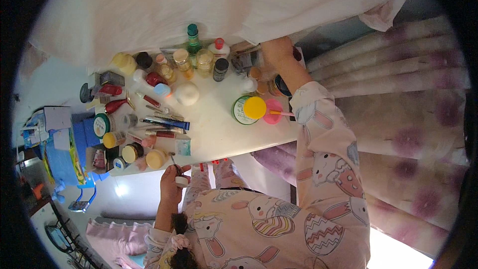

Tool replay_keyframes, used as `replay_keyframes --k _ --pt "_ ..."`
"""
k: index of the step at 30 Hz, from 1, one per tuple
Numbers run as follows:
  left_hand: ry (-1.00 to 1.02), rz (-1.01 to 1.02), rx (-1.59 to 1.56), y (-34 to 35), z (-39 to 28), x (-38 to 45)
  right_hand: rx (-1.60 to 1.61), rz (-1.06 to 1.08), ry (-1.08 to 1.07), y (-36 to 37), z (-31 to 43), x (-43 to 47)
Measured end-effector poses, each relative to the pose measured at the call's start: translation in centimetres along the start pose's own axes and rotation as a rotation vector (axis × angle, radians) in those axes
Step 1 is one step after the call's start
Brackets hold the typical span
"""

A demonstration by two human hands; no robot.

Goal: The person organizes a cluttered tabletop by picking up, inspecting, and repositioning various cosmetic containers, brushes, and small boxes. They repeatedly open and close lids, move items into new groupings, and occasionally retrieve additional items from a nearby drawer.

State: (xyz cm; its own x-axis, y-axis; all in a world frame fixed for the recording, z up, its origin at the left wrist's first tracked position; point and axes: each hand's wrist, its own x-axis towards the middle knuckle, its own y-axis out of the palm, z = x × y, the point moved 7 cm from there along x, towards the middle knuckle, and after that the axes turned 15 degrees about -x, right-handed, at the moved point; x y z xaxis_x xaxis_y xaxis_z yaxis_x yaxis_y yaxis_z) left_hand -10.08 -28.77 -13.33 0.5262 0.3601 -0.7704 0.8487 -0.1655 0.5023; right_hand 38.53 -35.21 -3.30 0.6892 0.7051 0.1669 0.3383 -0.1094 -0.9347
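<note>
My left hand (171, 185) is at the table's front edge, low in the view. It grips a slim dark tool (175, 165), too small to name surely, and a small white cap or jar (182, 182) shows against the fingers. My right hand (277, 50) reaches to the back right corner of the white table (213, 119), near the hanging cloth. Its fingers are hidden from view, so I cannot tell what they hold. Below that forearm are a dark-topped jar (281, 85), a green-rimmed tub (241, 110), a yellow lid (255, 107) and a pink round item (273, 112).
Bottles and jars crowd the left and back, including a green bottle (193, 43) and a white round container (187, 94). Blue tubes (170, 122) lie mid-left. A pale cloth (168, 7) hangs behind. A flowered curtain (403, 127) hangs at right.
</note>
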Motion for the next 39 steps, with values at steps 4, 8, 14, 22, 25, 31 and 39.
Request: replay_keyframes --k 4,8,14,22,25,31,39 --pt "-0.003 -0.006 -0.012 0.2 0.0 -0.2 0.08 -0.091 -0.059 -0.9 0.9 0.2" --pt "0.006 -0.009 -0.024 -0.6 -0.1 -0.2 -0.052 -0.042 -0.12 0.3 2.0 0.8" --pt "0.018 -0.039 -0.028 -1.5 -0.1 -0.3 0.159 -0.178 -0.04 3.5 1.4 1.2" --pt "0.031 -0.029 -0.065 -1.9 -0.1 -0.2 -0.04 -0.07 -0.045 4.3 1.2 0.3" --pt "0.015 -0.048 -0.073 -1.8 0.0 -0.3 -0.074 -0.084 -0.062 4.4 0.5 0.6" --pt "0.037 -0.048 -0.052 -2.3 -0.6 -0.5 0.26 0.268 0.142 -2.4 -1.1 -0.7" --pt "0.019 0.049 -0.06 -0.5 -0.2 1.1 1.063 0.537 0.42 -2.5 6.5 -18.3"
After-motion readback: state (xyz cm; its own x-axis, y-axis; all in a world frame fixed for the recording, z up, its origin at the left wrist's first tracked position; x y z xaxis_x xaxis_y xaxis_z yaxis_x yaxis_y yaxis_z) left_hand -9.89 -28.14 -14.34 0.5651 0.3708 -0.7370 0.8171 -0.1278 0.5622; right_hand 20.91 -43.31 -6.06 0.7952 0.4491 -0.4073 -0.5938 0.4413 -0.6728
